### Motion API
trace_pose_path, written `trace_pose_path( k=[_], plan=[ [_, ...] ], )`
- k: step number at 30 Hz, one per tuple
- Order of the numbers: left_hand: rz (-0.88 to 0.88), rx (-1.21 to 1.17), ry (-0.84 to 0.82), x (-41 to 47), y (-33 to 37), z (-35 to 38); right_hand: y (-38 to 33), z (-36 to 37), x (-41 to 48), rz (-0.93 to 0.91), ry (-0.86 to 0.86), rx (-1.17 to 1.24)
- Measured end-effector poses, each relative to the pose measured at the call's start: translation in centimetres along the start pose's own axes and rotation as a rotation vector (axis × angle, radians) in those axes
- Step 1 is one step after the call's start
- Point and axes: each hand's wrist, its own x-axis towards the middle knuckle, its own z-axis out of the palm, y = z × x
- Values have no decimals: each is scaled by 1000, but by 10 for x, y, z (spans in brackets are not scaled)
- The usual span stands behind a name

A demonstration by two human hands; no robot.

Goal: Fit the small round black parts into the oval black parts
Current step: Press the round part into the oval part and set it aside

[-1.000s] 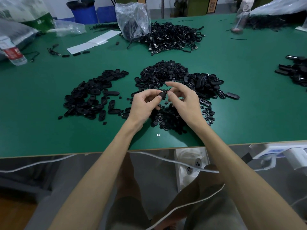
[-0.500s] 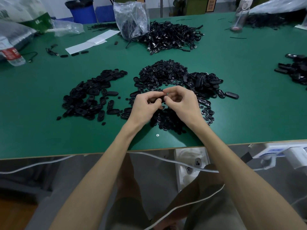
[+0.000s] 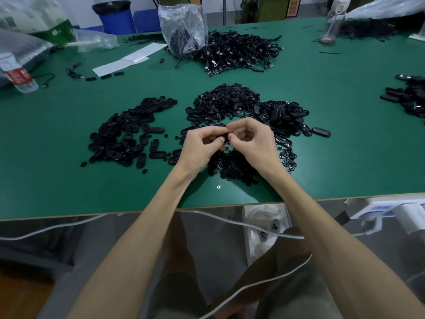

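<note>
A red label is seen on the water bottle (image 3: 19, 77) at the left of the green table (image 3: 46, 180), but its writing cannot be read (it is too small and blurred). Black cables are seen inside a clear plastic bag (image 3: 181, 26) at the back. A blue bin (image 3: 117, 16) behind the table is lined with a black bag. Over the middle of the table, a black part (image 3: 226, 137) is pinched between the curled fingers of the left hand (image 3: 199, 149) and the right hand (image 3: 253, 140); its shape cannot be told. A pile of oval parts (image 3: 128, 132) is spread out to the left, and a pile of small round parts (image 3: 225, 102) lies just behind the hands.
</note>
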Motion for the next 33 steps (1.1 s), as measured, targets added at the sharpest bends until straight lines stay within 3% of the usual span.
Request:
trace_pose_path(
  k=[11, 15, 19, 23, 28, 33],
  plan=[
    [-31, -43, 94, 0, -1, -1, 3, 1, 1, 38, -1, -77],
    [88, 105, 131, -2, 3, 3, 3, 2, 3, 58, 57, -115],
    [311, 438, 175, -6, 6, 11, 6, -1, 5, 235, 218, 179],
    [384, 570, 183, -11, 10, 13, 11, -9, 11, 362, 463, 512],
    [91, 697, 290, -7, 15, -16, 13, -9, 16, 402, 665, 701],
    [-309, 1198, 309, -3, 5, -84, 15, -6, 17, 423, 649, 618]
  ],
)
